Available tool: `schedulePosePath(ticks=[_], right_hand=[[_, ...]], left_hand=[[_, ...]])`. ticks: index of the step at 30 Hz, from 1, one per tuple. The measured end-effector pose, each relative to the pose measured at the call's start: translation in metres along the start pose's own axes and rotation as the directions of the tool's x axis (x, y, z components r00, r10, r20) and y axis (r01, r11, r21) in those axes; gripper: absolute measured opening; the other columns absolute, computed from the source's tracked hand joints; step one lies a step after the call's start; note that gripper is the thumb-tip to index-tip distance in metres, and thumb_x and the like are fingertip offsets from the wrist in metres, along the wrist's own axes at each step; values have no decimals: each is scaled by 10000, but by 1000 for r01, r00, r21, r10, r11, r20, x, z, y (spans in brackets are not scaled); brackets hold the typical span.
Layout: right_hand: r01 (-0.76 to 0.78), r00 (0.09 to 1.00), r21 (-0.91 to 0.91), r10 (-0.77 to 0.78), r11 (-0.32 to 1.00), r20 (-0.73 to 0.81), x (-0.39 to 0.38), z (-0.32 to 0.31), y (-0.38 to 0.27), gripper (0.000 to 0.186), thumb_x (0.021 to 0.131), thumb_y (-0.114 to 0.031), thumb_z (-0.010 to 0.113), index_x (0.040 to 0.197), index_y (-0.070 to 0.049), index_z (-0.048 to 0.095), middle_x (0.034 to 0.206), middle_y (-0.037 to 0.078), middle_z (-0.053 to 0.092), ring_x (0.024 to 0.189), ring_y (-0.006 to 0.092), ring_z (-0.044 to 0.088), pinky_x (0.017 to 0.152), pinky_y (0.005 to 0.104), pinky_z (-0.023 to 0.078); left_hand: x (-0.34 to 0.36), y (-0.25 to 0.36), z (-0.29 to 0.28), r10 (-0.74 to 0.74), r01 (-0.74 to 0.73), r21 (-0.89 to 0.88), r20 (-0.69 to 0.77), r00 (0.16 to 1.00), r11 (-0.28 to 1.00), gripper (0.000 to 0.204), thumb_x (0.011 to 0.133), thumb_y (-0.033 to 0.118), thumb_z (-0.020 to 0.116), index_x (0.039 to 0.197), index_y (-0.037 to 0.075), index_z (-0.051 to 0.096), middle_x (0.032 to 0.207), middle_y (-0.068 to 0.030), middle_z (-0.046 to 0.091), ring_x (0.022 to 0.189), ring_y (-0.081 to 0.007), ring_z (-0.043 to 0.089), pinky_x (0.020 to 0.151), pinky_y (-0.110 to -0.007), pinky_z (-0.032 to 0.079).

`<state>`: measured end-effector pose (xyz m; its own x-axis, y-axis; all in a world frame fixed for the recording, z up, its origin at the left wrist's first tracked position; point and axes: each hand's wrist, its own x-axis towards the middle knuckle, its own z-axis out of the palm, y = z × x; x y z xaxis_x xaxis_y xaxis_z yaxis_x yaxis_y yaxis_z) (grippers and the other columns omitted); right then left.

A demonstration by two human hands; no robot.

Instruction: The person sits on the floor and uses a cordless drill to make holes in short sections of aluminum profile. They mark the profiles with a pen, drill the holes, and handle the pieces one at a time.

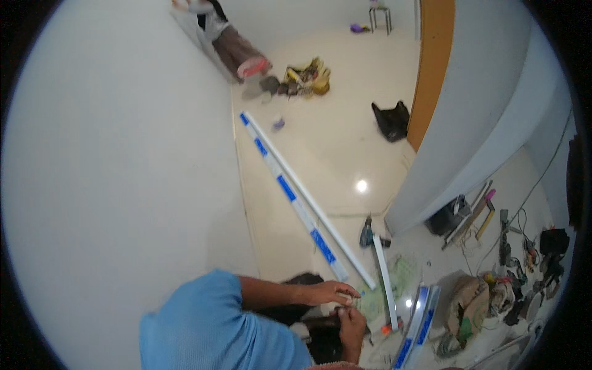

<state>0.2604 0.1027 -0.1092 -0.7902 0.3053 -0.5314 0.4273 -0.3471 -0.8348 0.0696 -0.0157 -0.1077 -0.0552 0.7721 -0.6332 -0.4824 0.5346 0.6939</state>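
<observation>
Left hand (pixel 333 293) and right hand (pixel 353 325) nearly meet, grip on what? Can't tell! White strip (pixel 309 199) runs forward-left, near end closer to the left.

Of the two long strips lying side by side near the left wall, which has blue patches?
The strip nearer the left wall: blue patches repeat along its whitish length. Its neighbour, the plain white strip, shows none.

Three blue-taped strips (pixel 286 188) and two white bars (pixel 385 282) show.
</observation>
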Motion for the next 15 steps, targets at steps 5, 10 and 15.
schedulePosePath(ticks=[5, 10, 15], right_hand=[[-150, 986, 188, 134, 971, 97, 51, -21, 19, 211, 1082, -107, 602, 1194, 68, 635, 1030, 214, 791, 888, 233, 775, 726, 361, 641], [-220, 975, 166, 212, 961, 62, 115, -51, 106, 237, 1046, -57, 518, 1228, 66, 605, 1006, 251, 793, 738, 238, 771, 677, 331, 629], [-207, 975, 114, 214, 972, -54, 165, -78, 133, 233, 1044, -53, 541, 1233, 73, 593, 974, 237, 787, 715, 233, 749, 677, 352, 631]], left_hand=[[29, -149, -202, 128, -58, 150, -520, 844, 987, 569, 1120, 358, 623, 1582, 39, 530, 1440, -163, 661, 1257, -272, 649, 1100, -412, 507], [-8, -362, -286, -529, 817, 429, -622, 577, 386, 560, 1169, 402, 415, 1519, 2, 592, 1519, -264, 626, 1389, -443, 606, 1215, -533, 433], [-8, -411, -247, -562, 821, 296, -613, 555, 488, 559, 1170, 402, 413, 1521, 6, 591, 1534, -256, 616, 1403, -432, 595, 1224, -527, 426]])
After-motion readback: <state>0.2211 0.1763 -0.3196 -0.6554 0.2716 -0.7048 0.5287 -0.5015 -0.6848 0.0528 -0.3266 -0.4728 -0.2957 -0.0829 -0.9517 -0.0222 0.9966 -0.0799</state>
